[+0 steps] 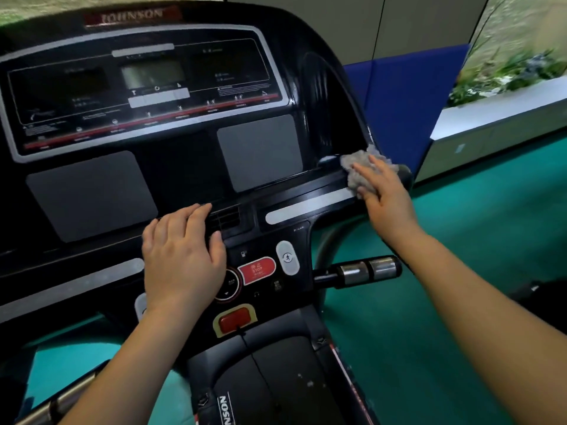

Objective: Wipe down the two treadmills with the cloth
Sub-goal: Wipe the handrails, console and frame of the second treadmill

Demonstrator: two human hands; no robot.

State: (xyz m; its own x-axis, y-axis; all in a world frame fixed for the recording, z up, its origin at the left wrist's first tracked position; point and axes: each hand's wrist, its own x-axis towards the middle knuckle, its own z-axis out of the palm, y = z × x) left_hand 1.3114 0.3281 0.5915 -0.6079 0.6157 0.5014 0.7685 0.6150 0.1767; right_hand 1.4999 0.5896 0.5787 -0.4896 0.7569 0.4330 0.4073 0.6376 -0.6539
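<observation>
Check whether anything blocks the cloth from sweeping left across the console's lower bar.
The right hand presses the cloth flat on the bar's right end. The silver strip beside it is bare. Further left, the left hand rests on the console's middle, by the vent, and would likely block a full sweep.

Open room lies over the green floor (460, 256) on the right. A handle (359, 273) of the treadmill (184, 167) sticks out there. A blue pad (399, 111) stands behind.

Grey crumpled cloth (363, 170) on right edge of black treadmill console (184, 167), display dark
</observation>
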